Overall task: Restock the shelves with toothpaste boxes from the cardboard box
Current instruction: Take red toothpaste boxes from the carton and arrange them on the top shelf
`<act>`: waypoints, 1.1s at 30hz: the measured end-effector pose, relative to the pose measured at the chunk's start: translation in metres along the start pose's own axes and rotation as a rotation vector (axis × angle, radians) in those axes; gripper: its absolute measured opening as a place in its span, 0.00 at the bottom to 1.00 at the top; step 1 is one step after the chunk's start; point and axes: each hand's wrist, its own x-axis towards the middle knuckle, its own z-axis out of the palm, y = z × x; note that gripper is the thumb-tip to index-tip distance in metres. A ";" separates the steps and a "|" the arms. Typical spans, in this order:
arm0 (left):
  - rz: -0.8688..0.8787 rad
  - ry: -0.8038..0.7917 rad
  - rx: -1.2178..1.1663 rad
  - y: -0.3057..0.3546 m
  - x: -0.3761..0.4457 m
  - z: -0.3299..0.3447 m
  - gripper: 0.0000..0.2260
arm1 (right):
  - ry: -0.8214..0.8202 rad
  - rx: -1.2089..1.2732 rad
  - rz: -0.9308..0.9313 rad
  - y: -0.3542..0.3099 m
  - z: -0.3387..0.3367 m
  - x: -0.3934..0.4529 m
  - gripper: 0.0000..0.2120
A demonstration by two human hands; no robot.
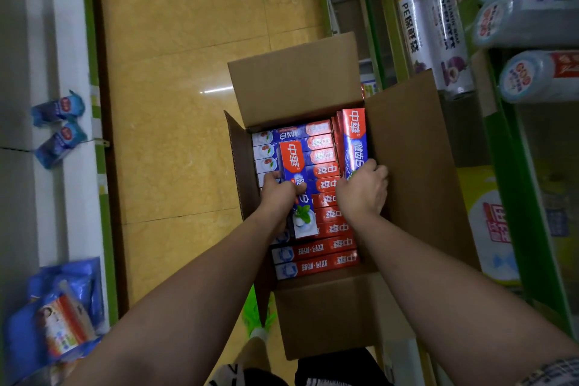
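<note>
Open cardboard box [300, 88] on the floor, packed with toothpaste boxes. Left hand [280, 189] grips one toothpaste box [296, 178], long axis running away from the person. Right hand [363, 189] grips a second toothpaste box [355, 141], lying the same way.

We are seeing even, fairly dim indoor light from overhead, which is leaving 1 small white glare streak on the glossy yellow floor [175, 78]. The cardboard box [407, 160] is casting soft shadow inside its left wall. Wide-angle distortion is bending the shelves [532, 229] at both edges. The corners are looking soft and blocky, while the centre is staying reasonably sharp.
</note>
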 end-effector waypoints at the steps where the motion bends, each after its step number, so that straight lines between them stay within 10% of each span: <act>1: 0.004 0.003 0.009 0.001 -0.002 0.001 0.22 | -0.013 0.048 0.006 0.001 -0.002 -0.002 0.27; 13: 0.165 -0.065 0.019 0.021 -0.042 -0.007 0.19 | -0.063 0.200 -0.094 -0.003 -0.022 -0.075 0.29; 33: 0.622 -0.266 0.071 0.080 -0.244 -0.093 0.12 | 0.383 0.452 -0.345 -0.064 -0.150 -0.238 0.24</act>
